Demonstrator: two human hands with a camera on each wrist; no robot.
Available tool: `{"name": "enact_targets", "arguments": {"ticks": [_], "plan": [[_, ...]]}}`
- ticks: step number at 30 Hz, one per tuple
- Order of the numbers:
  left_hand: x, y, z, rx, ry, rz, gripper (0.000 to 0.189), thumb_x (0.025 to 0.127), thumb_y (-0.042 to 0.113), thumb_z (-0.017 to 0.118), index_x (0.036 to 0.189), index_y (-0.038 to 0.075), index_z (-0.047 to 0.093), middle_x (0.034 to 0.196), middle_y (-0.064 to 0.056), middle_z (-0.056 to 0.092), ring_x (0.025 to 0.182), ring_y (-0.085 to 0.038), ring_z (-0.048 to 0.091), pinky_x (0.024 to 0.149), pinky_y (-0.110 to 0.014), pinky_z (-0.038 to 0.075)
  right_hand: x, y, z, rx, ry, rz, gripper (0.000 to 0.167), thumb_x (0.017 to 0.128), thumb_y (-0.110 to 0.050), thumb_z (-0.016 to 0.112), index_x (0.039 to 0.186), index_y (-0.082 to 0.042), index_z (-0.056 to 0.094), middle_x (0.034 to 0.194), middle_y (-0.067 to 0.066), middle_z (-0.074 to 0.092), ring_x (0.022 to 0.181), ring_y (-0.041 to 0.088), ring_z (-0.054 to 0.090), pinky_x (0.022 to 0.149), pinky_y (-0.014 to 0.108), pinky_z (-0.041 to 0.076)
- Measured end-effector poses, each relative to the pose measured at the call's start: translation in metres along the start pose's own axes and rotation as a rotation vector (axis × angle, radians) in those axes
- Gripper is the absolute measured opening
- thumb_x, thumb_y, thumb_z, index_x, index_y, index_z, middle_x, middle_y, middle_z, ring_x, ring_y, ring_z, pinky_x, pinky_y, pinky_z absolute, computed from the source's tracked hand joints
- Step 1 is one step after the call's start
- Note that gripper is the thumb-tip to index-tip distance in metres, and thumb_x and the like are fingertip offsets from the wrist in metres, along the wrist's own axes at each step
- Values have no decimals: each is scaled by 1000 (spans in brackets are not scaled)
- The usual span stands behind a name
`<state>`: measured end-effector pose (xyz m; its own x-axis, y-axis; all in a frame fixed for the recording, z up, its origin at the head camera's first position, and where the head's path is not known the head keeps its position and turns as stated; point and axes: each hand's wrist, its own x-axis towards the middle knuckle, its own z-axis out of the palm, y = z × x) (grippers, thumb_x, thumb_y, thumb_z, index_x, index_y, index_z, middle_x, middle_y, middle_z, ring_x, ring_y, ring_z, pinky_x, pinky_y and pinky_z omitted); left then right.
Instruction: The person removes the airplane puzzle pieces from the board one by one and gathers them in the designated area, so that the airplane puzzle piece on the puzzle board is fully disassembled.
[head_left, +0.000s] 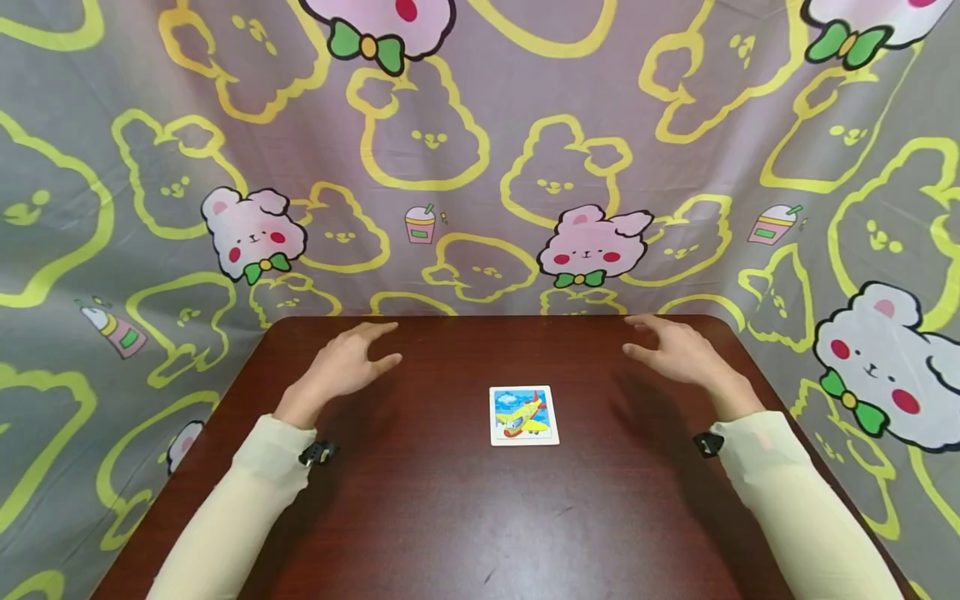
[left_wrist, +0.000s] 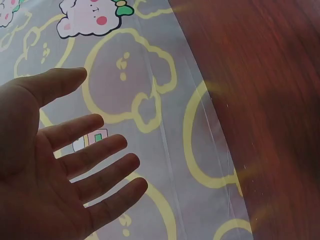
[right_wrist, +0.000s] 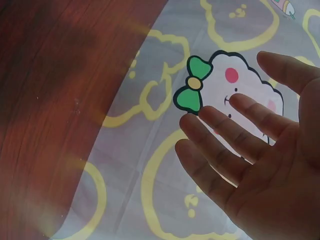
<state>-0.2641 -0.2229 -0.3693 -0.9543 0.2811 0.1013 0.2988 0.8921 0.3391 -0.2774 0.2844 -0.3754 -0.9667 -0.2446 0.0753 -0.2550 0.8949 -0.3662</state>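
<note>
On the dark wooden table lies a small square picture puzzle [head_left: 523, 416] with a white border, showing a yellow airplane on a blue sky. My left hand [head_left: 343, 367] hovers over the table's left side, away from the picture. In the left wrist view the left hand [left_wrist: 65, 160] has its fingers spread and nothing in them. Over the right side hovers my right hand [head_left: 678, 354], also apart from the picture. The right wrist view shows the right hand [right_wrist: 260, 155] with relaxed, parted fingers and a bare palm.
A grey curtain [head_left: 480, 200] with yellow bear outlines and white bears hangs behind and along both sides of the table [head_left: 420, 517]. The table's rounded far corners meet the cloth. Both forearms wear pale sleeves, with a dark strap at each wrist.
</note>
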Motion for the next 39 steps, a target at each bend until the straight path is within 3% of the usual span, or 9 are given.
{"name": "enact_targets", "arguments": {"ticks": [7, 14, 27, 39], "plan": [[-2, 7, 6, -49, 5, 6, 61, 94, 39, 66, 147, 15, 49, 149, -14, 51, 137, -37, 49, 108, -60, 41, 2, 1, 7, 37, 5, -25, 55, 96, -40, 62, 143, -13, 51, 136, 18, 62, 126, 41, 56, 99, 62, 43], [-5, 11, 13, -67, 3, 27, 59, 93, 38, 68, 145, 15, 52, 147, -14, 53, 134, -36, 51, 107, -59, 43, 5, 2, 16, 75, 29, -60, 49, 95, -36, 63, 138, -13, 55, 130, 18, 66, 114, 38, 64, 94, 55, 49], [-8, 22, 26, -72, 27, 99, 54, 92, 38, 70, 139, 15, 59, 142, -11, 59, 132, -35, 55, 103, -56, 46, 8, -4, 27, 137, 32, -99, 42, 97, -29, 64, 133, -10, 59, 124, 18, 69, 112, 38, 65, 94, 56, 48], [-12, 35, 39, -85, 10, 126, 53, 91, 40, 70, 138, 16, 60, 140, -9, 60, 130, -31, 57, 104, -53, 47, 10, -12, 36, 209, -16, -66, 41, 96, -28, 64, 134, -12, 59, 126, 16, 69, 113, 32, 65, 93, 53, 50]]}}
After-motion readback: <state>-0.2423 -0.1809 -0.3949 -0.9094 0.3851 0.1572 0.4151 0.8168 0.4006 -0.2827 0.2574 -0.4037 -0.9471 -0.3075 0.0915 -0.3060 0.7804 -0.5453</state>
